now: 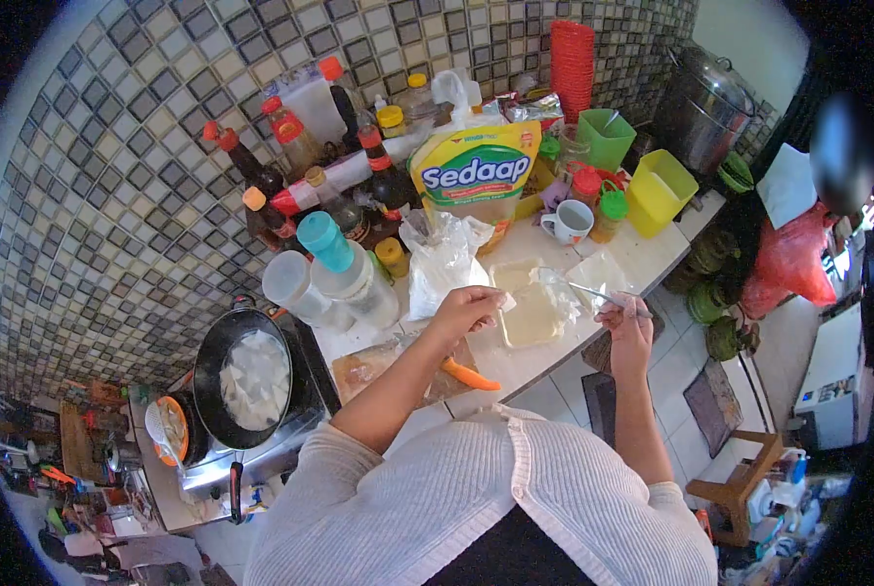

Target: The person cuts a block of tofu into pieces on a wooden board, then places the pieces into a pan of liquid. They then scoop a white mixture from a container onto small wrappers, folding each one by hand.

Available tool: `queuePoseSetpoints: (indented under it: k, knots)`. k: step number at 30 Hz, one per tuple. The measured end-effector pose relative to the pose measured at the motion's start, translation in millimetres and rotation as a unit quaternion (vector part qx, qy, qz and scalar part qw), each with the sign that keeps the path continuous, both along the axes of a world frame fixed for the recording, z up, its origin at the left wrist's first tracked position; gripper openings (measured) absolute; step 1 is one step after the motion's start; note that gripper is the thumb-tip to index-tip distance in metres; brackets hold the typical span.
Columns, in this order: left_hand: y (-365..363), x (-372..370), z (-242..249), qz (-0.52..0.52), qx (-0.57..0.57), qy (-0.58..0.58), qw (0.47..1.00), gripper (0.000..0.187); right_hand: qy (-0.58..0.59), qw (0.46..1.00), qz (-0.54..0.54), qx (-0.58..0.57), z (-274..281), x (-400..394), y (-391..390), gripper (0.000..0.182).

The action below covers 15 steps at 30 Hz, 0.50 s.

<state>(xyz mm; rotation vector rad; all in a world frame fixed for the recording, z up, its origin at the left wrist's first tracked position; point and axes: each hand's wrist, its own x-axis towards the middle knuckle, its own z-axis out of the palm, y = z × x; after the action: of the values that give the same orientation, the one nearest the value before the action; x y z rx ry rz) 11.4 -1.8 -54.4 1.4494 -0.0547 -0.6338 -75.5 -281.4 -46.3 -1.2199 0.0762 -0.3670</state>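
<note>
My left hand [468, 313] pinches a small whitish piece [508, 304] at the left rim of a cream rectangular tray [507, 337]. A thin metal utensil [589, 290] is gripped in my right hand [627, 322], its far end pointing left into crumpled clear plastic [557, 291] over the tray. That far end is hard to make out. Pale contents lie in the tray. Beneath my left forearm is a cutting board [363, 373], with a long orange handle [472, 375] at its right edge. A white plastic bag [445, 264] stands just behind my left hand.
On the stove at left, a black pan [205, 363] holds white pieces in liquid. A yellow Sedaap pouch [476, 168], several sauce bottles and a white mug [567, 225] line the back. Green [605, 139] and yellow [660, 193] containers stand at right, near the counter's edge.
</note>
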Motion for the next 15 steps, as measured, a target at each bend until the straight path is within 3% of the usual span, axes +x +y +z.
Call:
queuePoseSetpoints:
  k: [7, 15]
  knots:
    - [-15.1, 9.5, 16.1, -0.027, -0.047, 0.041, 0.998, 0.039, -0.053, 0.995, 0.06, 0.066, 26.2, -12.5, 7.5, 0.027]
    - [-6.9, 5.9, 46.1, -0.043, -0.058, 0.034, 0.997, 0.057, -0.053, 0.994, 0.085, 0.048, 26.2, -18.4, 8.7, 0.026]
